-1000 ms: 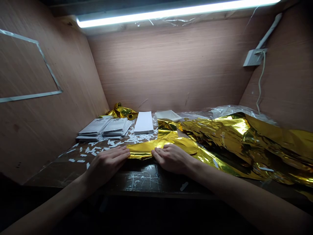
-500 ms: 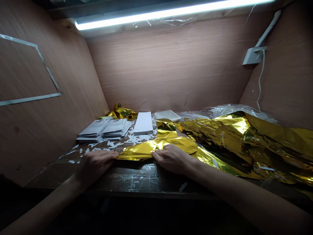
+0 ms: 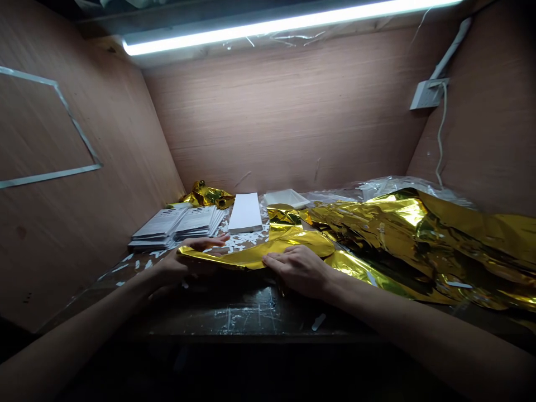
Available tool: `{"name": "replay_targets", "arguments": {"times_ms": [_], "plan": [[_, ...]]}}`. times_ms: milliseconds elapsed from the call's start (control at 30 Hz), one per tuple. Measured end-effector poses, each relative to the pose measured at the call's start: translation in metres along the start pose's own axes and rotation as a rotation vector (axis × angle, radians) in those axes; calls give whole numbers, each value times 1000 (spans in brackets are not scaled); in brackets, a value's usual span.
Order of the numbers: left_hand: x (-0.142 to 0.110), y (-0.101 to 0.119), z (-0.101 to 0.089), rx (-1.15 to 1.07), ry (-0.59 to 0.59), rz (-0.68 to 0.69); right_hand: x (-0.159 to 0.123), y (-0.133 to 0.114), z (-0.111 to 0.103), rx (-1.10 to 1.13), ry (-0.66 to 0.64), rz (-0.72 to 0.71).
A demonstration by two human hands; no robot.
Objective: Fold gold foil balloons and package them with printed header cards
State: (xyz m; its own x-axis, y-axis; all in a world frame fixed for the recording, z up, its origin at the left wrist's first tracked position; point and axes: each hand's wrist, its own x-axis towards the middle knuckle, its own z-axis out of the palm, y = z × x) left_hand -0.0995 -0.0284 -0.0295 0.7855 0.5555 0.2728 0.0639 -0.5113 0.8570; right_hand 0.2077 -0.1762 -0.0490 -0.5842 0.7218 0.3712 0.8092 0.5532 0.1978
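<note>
A flat gold foil piece [image 3: 251, 255] with a rounded right end, like an uninflated foil balloon, lies across the table in front of me. My right hand [image 3: 299, 268] is closed on its near edge, fingertips pressed together on the foil. At the foil's raised, narrow left end is my left hand [image 3: 178, 267]. Its fingers stretch out to the right behind the foil, which covers part of the hand; the thumb is hard to make out. Another gold foil part [image 3: 285, 218] stands up just behind the piece.
Stacks of printed cards [image 3: 161, 223] and a white block-shaped stack [image 3: 245, 212] stand behind, near a white tray [image 3: 287, 197]. Small white strips [image 3: 245, 241] litter the table. A large heap of gold foil [image 3: 402, 240] covers the right side, with clear plastic [image 3: 402, 187] behind it.
My left hand has let go of its pinch and slid behind the foil with fingers extended. The foil's left end has lifted and reaches farther left. My right hand keeps its hold.
</note>
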Motion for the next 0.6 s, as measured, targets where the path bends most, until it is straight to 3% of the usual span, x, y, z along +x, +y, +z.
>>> {"name": "replay_targets", "arguments": {"times_ms": [100, 200, 367, 500, 600], "plan": [[29, -3, -10, 9, -182, 31, -2, 6, 2, 70, 64, 59], [53, -6, -5, 102, -342, 166, -3, 9, 1, 145, 39, 121], [63, -20, 18, 62, -385, 351, -5, 21, -8, 382, -17, 200], [57, -25, 22, 119, -421, 393, -8, 51, -18, 494, -7, 515], [52, -25, 19, 181, -421, 417, -13, 73, -16, 251, 15, 751]]}}
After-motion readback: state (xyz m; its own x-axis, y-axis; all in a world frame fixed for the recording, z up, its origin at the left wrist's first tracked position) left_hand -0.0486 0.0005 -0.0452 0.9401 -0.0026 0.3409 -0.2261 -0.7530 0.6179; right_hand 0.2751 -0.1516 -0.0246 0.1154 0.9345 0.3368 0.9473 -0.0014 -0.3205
